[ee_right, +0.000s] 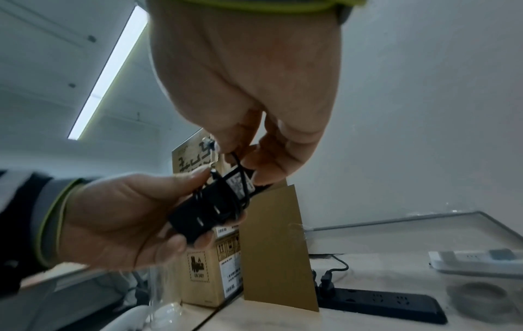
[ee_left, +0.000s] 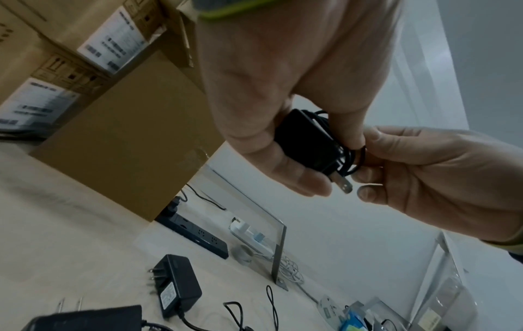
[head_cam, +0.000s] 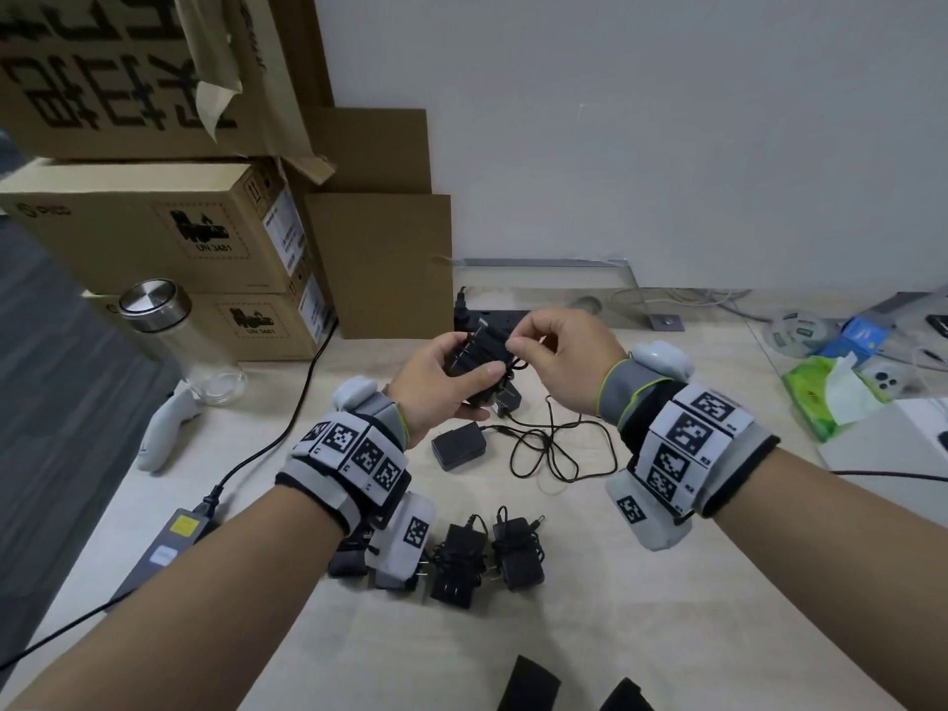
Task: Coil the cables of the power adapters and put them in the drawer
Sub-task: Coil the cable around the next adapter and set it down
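My left hand [head_cam: 451,374] grips a black power adapter [head_cam: 474,361] above the desk, its cable wound round the body [ee_left: 308,143] [ee_right: 209,208]. My right hand [head_cam: 533,341] pinches the end of that cable [ee_right: 236,160] beside the adapter. On the desk below lie another adapter [head_cam: 458,445] with its loose cable [head_cam: 556,449] sprawled to the right, and a third adapter [head_cam: 508,400] partly hidden under my hands. Nearer me, coiled adapters [head_cam: 458,564] [head_cam: 518,554] sit side by side, more half hidden under my left wrist. No drawer is in view.
Stacked cardboard boxes [head_cam: 154,228] stand at the back left with a glass bottle [head_cam: 179,336] in front. A black power strip [ee_right: 382,302] lies by the wall. A laptop brick [head_cam: 164,551] and its cord run along the left edge. Tissues and clutter [head_cam: 841,387] sit at the right.
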`<state>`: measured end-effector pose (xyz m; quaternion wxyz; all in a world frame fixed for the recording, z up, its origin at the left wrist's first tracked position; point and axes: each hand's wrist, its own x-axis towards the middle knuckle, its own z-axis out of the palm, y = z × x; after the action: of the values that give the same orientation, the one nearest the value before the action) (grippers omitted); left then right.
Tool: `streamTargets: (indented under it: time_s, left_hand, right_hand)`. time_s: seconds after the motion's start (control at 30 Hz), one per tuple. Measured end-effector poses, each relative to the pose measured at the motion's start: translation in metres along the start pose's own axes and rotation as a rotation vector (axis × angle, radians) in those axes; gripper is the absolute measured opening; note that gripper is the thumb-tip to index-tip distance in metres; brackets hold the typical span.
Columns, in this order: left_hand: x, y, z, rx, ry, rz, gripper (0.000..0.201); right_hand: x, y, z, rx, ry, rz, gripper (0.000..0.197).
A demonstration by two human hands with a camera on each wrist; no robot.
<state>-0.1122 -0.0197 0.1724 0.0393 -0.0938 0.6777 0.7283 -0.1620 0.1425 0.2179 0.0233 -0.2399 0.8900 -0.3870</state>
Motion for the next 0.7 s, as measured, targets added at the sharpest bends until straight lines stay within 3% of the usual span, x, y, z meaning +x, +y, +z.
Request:
streamTargets:
  time_s: [0.1,0.2,0.37,0.57,0.7]
  left_hand:
    - [-0.001,0.003,0.003,0.057,0.035,0.027,0.024]
    - [-0.002,0.007,0.009,0.107,0.076,0.058,0.022]
    - [-0.002,0.012,0.016,0.157,0.171,0.075,0.033]
    - [0.005,0.011,0.019,0.367,0.287,0.089,0.034]
    - [0.007,0.010,0.023,0.585,0.311,0.136,0.043]
  right_hand:
    - [-0.001,0.002,0.002,-0.046,0.060,-0.049,0.003]
    - [-0.002,0.002,0.006,-0.079,0.093,-0.133,0.021]
    - [0.000,0.002,0.010,-0.145,0.182,-0.212,0.024]
    - [0.000,-0.002,0.012,-0.134,0.138,-0.131,0.013]
    - [0.006,0.000,0.014,-0.221,0.149,-0.039,0.018]
